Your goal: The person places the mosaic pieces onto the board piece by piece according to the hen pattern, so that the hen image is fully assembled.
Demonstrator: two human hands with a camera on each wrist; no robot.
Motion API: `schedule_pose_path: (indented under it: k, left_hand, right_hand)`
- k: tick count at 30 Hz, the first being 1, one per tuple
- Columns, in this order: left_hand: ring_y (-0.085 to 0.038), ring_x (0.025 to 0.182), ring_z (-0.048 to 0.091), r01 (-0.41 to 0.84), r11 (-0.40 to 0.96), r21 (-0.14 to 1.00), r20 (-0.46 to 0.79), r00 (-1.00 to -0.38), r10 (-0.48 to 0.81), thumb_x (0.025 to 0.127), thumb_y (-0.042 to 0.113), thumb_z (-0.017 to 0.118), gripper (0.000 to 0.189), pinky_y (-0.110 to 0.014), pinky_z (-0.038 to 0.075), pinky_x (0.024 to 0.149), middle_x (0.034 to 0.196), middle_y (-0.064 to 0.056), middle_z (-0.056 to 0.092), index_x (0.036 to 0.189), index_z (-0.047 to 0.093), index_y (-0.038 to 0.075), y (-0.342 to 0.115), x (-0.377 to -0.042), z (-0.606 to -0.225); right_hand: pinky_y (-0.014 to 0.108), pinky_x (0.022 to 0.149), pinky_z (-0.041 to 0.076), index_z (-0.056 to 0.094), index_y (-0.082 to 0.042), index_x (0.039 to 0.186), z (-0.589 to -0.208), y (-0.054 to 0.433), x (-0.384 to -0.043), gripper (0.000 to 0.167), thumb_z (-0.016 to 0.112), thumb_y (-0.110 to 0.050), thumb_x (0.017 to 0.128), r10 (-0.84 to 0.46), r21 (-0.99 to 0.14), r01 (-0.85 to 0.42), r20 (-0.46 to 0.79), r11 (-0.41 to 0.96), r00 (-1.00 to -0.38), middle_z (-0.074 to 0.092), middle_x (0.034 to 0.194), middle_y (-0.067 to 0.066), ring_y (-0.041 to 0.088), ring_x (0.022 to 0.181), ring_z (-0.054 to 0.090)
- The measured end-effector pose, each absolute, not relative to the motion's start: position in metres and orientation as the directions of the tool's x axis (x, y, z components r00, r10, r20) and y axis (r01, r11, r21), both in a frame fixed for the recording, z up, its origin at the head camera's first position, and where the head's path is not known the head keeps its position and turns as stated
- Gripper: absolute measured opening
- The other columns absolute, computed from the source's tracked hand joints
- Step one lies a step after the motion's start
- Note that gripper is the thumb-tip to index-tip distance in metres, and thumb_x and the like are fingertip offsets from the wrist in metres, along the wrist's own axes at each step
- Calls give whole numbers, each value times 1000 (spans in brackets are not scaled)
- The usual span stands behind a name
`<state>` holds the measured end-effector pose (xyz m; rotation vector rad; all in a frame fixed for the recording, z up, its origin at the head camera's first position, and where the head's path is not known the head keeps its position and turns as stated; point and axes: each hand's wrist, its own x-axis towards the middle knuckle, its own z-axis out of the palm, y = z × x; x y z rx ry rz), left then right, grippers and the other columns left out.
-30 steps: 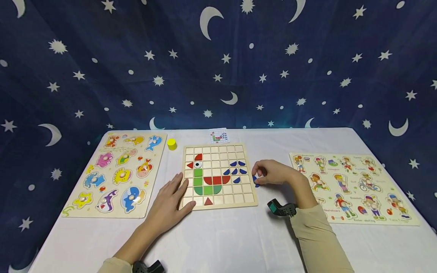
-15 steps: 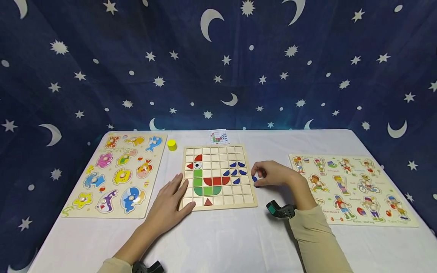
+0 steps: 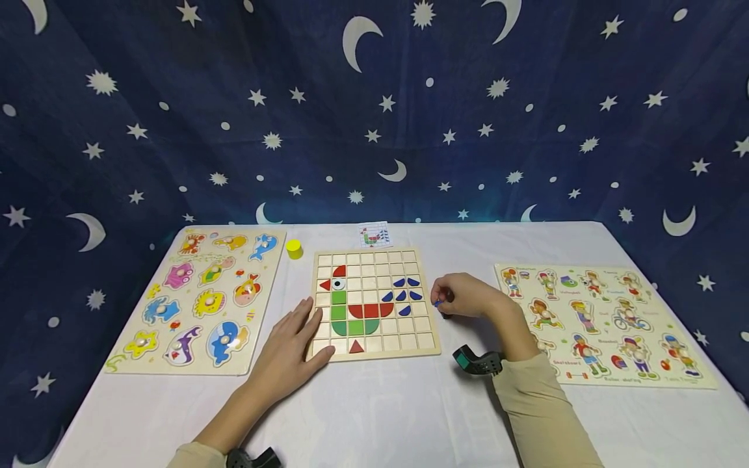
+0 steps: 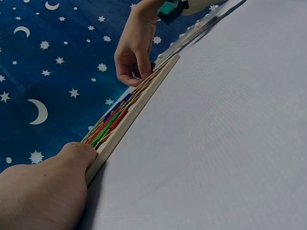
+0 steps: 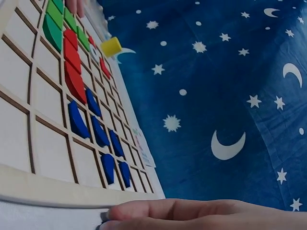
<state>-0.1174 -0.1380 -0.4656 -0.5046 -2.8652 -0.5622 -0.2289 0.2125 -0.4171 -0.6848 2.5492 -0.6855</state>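
A wooden grid board (image 3: 374, 351) lies on the table, with red, green and blue pieces forming a bird shape. Several blue curved pieces (image 5: 76, 122) sit in its right-hand cells. My right hand (image 3: 468, 296) is just beyond the board's right edge, pinching a small blue piece (image 3: 437, 303) between thumb and fingertips; the fingers mostly hide it. In the right wrist view only the thumb and a finger (image 5: 158, 211) show. My left hand (image 3: 289, 344) rests along the board's left edge, fingers extended, thumb at the lower left corner.
A yellow cylinder (image 3: 294, 249) and a small pattern card (image 3: 374, 234) stand behind the board. To the left lies a sea-animal puzzle (image 3: 193, 299); to the right, a sports-figure puzzle (image 3: 603, 325). A starry dark blue cloth (image 3: 374, 117) hangs behind the table.
The blue at my right fingertips, earlier lying on the table by the board's edge, now shows smaller and tilted in the pinch. My left hand stays put.
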Motion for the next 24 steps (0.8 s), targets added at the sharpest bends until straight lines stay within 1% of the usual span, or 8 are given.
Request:
schedule_pose_path:
  k: [3,8,12,16,20,24]
  left_hand:
    - [-30,140,33,359,872,334,231,-927,294,85,51,62,73,-47,30,113,153,-13,34,140,47,6,-138,-118,-465]
    - [-30,140,34,360,870,338,234,-927,292,85,51,63,72,-47,31,112,153,-13,34,139,48,6,-138,-118,-466]
    - [-31,140,35,365,869,335,245,-924,293,84,50,63,72,-47,31,112,152,-13,35,139,48,6,-138,-118,-466]
    - [-31,139,35,369,869,329,248,-922,298,85,50,63,72,-47,31,112,152,-13,35,140,48,6,-138,-118,-466]
    - [-30,141,33,361,870,335,229,-927,297,86,51,61,72,-46,30,113,153,-12,33,141,46,7,-139,-117,-466]
    - [-28,142,31,351,872,342,211,-933,293,86,52,60,73,-45,28,114,154,-11,31,142,45,8,-139,-117,-464]
  right_hand:
    - [24,63,42,64,-10,84,-417,209,-229,5,66,-6,83,-523,-533,-335,-250,777,-815,56,75,-1,11,69,49]
    - [24,60,41,66,-11,87,-415,205,-228,3,65,-8,85,-460,-524,-270,-272,808,-845,56,71,-2,11,64,49]
    - [23,60,42,67,-10,87,-415,206,-229,5,63,-8,86,-456,-525,-268,-268,808,-849,60,71,-2,10,63,50]
    - [24,62,44,65,-10,87,-414,209,-229,1,65,-10,86,-463,-549,-267,-254,792,-849,62,75,-1,11,66,53]
    - [25,64,44,62,-11,83,-412,212,-229,8,70,-13,84,-458,-559,-274,-220,783,-861,60,75,-1,11,68,52]
    - [23,59,43,62,-12,79,-411,210,-229,13,73,-18,83,-459,-576,-287,-176,766,-871,59,68,-3,10,62,51]
